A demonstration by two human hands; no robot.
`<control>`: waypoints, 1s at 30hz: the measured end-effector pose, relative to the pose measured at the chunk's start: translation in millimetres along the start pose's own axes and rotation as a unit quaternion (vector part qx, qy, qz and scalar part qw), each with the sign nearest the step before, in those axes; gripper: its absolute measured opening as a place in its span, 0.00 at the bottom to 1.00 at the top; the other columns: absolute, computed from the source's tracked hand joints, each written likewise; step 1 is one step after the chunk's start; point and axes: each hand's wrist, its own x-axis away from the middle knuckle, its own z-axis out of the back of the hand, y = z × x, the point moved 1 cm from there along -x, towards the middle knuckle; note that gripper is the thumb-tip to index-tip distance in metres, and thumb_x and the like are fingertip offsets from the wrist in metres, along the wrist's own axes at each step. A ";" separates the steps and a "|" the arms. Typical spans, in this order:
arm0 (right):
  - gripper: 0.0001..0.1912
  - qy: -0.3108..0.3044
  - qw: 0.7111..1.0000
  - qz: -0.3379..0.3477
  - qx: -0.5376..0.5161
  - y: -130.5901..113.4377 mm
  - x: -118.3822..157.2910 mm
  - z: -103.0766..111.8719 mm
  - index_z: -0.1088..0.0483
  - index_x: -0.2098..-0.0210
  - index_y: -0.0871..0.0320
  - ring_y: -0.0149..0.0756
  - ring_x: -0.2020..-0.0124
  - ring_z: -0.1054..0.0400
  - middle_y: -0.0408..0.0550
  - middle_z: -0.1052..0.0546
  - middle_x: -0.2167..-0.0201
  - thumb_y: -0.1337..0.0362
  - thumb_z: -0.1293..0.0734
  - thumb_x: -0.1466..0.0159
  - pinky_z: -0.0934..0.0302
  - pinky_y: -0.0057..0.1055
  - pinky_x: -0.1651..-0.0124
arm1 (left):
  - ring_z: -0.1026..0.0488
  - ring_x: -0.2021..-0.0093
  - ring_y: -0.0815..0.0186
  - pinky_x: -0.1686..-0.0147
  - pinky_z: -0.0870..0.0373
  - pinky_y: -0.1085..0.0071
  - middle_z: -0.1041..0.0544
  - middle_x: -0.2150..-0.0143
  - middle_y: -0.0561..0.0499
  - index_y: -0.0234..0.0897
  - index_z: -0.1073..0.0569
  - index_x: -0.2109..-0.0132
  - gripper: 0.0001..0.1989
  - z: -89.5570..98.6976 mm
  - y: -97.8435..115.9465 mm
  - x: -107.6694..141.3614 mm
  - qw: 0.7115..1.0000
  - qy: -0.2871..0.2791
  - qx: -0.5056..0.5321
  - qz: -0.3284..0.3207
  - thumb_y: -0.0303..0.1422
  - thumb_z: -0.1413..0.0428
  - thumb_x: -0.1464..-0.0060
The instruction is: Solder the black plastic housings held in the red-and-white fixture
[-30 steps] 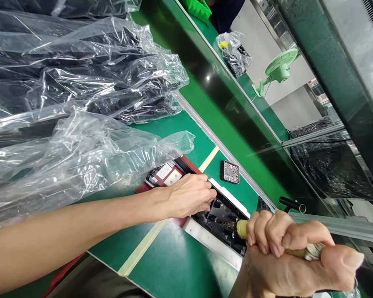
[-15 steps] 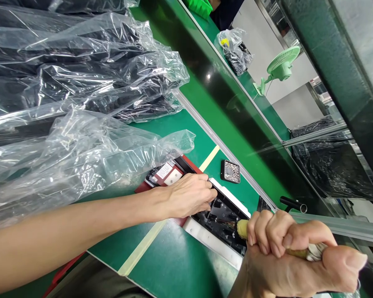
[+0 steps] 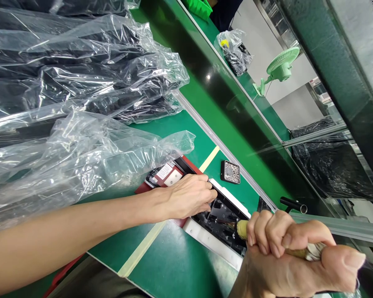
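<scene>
My left hand [image 3: 191,195] is closed over a long black plastic housing [image 3: 219,207], its fingers curled at the inner edge; the fingertips are partly hidden. My right hand [image 3: 286,248] is wrapped around a hand tool [image 3: 241,229] with a yellow-wrapped handle. The tool's thin dark shaft points left into the housing, and its exact kind does not show. Along the near side of the housing runs a white block [image 3: 205,240]. Beyond my left hand, a dark red end section [image 3: 165,171] carries a white label and a pale plate with screws.
A small black tray of tiny metal parts [image 3: 231,171] sits beside the housing. Black pieces in clear plastic bags [image 3: 81,78] are piled at left. Behind the green bench [image 3: 161,265] runs a metal rail [image 3: 211,134]. A green fan [image 3: 281,66] stands farther back.
</scene>
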 end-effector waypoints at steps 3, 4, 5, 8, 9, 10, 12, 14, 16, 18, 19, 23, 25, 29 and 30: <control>0.27 0.007 1.000 0.001 0.000 0.4 -0.4 -1.2 0.34 0.75 0.57 0.24 0.88 0.47 0.36 0.39 0.87 0.53 0.52 0.29 0.43 0.24 0.85 | 0.31 0.66 0.61 0.70 0.43 0.64 0.23 0.68 0.51 0.38 0.26 0.64 0.10 -0.8 0.2 0.0 1.000 -0.006 -0.002 0.002 0.39 0.41 0.38; 0.27 0.008 1.000 0.001 0.003 0.3 -1.0 -2.0 0.34 0.75 0.57 0.24 0.88 0.47 0.36 0.39 0.87 0.53 0.52 0.29 0.44 0.24 0.85 | 0.31 0.66 0.61 0.70 0.43 0.64 0.23 0.68 0.51 0.38 0.26 0.64 0.10 -0.9 0.1 0.1 1.000 -0.008 -0.003 0.002 0.39 0.41 0.38; 0.27 0.007 1.000 0.002 0.005 0.1 -1.7 -2.8 0.34 0.76 0.57 0.24 0.88 0.47 0.36 0.40 0.87 0.52 0.52 0.29 0.44 0.24 0.86 | 0.31 0.66 0.61 0.70 0.43 0.64 0.23 0.68 0.51 0.38 0.26 0.64 0.10 -1.0 -0.1 0.2 1.000 -0.008 -0.002 0.002 0.39 0.41 0.38; 0.29 0.005 1.000 0.001 0.007 -0.8 -3.4 -4.3 0.35 0.76 0.57 0.24 0.89 0.48 0.36 0.40 0.88 0.49 0.51 0.28 0.44 0.24 0.86 | 0.31 0.66 0.61 0.70 0.43 0.64 0.23 0.68 0.51 0.39 0.26 0.65 0.10 -1.6 -1.2 0.6 1.000 -0.005 -0.004 0.001 0.39 0.41 0.38; 0.29 0.005 1.000 0.001 0.008 -1.1 -3.6 -4.3 0.35 0.76 0.57 0.24 0.89 0.48 0.36 0.40 0.88 0.48 0.51 0.28 0.44 0.24 0.86 | 0.31 0.66 0.61 0.70 0.44 0.64 0.23 0.68 0.51 0.39 0.26 0.65 0.10 -1.8 -1.6 0.7 1.000 -0.003 -0.005 0.002 0.39 0.41 0.38; 0.30 0.005 1.000 0.000 0.008 -1.3 -3.6 -4.1 0.35 0.76 0.57 0.24 0.89 0.48 0.36 0.40 0.88 0.48 0.51 0.28 0.44 0.24 0.86 | 0.31 0.66 0.61 0.70 0.44 0.64 0.24 0.68 0.52 0.39 0.26 0.65 0.10 -2.1 -1.9 0.8 1.000 -0.001 -0.005 0.002 0.39 0.41 0.38; 0.29 0.010 1.000 -0.003 0.009 -1.3 -3.1 -3.1 0.34 0.76 0.57 0.24 0.89 0.48 0.36 0.40 0.88 0.49 0.52 0.28 0.44 0.24 0.86 | 0.31 0.66 0.61 0.71 0.44 0.64 0.24 0.69 0.52 0.39 0.27 0.65 0.10 -2.6 -1.9 0.9 1.000 0.000 -0.004 0.003 0.39 0.41 0.38; 0.29 0.014 1.000 -0.002 0.005 -0.9 -2.1 -1.8 0.34 0.76 0.57 0.24 0.89 0.48 0.36 0.39 0.88 0.51 0.52 0.28 0.44 0.24 0.86 | 0.31 0.66 0.61 0.71 0.44 0.64 0.24 0.69 0.52 0.39 0.27 0.65 0.10 -2.9 -1.5 0.9 1.000 0.001 -0.003 0.005 0.39 0.40 0.38; 0.28 0.013 1.000 -0.003 -0.004 -0.2 -1.3 -0.5 0.34 0.76 0.57 0.24 0.89 0.47 0.37 0.39 0.87 0.52 0.53 0.28 0.44 0.24 0.87 | 0.31 0.65 0.61 0.71 0.44 0.64 0.24 0.69 0.52 0.39 0.27 0.65 0.10 -2.9 -1.0 0.6 1.000 0.000 -0.003 0.007 0.39 0.40 0.38; 0.29 0.012 1.000 -0.004 -0.010 0.4 -0.8 0.6 0.33 0.76 0.57 0.25 0.89 0.47 0.37 0.39 0.87 0.52 0.53 0.28 0.44 0.24 0.87 | 0.31 0.65 0.61 0.70 0.44 0.65 0.25 0.69 0.52 0.39 0.26 0.65 0.10 -2.6 -0.8 0.1 1.000 -0.003 -0.002 0.009 0.39 0.40 0.38; 0.29 0.012 1.000 -0.005 -0.010 0.6 -0.6 1.0 0.33 0.76 0.57 0.25 0.89 0.47 0.37 0.39 0.87 0.52 0.52 0.28 0.44 0.25 0.87 | 0.31 0.65 0.61 0.70 0.44 0.65 0.25 0.69 0.52 0.39 0.26 0.66 0.10 -2.4 -0.8 -0.1 1.000 -0.003 -0.002 0.008 0.39 0.40 0.38; 0.30 0.014 1.000 -0.007 -0.011 0.6 0.1 1.1 0.33 0.75 0.57 0.25 0.89 0.47 0.37 0.39 0.87 0.50 0.53 0.28 0.44 0.25 0.87 | 0.31 0.65 0.62 0.70 0.44 0.65 0.24 0.69 0.52 0.39 0.26 0.65 0.10 -1.8 -1.3 -0.4 1.000 -0.003 -0.001 0.008 0.39 0.40 0.38; 0.30 0.016 1.000 -0.006 -0.016 0.2 0.5 0.5 0.33 0.76 0.57 0.25 0.89 0.48 0.37 0.40 0.87 0.50 0.53 0.28 0.44 0.24 0.87 | 0.31 0.65 0.62 0.70 0.45 0.65 0.24 0.69 0.52 0.39 0.26 0.65 0.10 -1.2 -1.1 -0.1 1.000 -0.005 0.001 0.011 0.39 0.39 0.39; 0.30 0.011 1.000 -0.016 -0.024 -1.4 0.9 -1.0 0.34 0.76 0.57 0.25 0.88 0.47 0.37 0.40 0.87 0.50 0.54 0.28 0.43 0.24 0.85 | 0.31 0.65 0.62 0.70 0.45 0.65 0.24 0.68 0.52 0.38 0.26 0.66 0.10 2.2 0.3 -0.1 1.000 -0.016 0.009 0.015 0.38 0.38 0.40; 0.30 0.008 0.999 -0.020 -0.025 -2.0 0.8 -1.5 0.34 0.76 0.57 0.25 0.88 0.47 0.37 0.40 0.87 0.50 0.54 0.28 0.43 0.24 0.85 | 0.31 0.64 0.62 0.70 0.44 0.65 0.24 0.68 0.52 0.38 0.26 0.65 0.09 3.3 0.7 -0.3 1.000 -0.020 0.010 0.017 0.38 0.38 0.40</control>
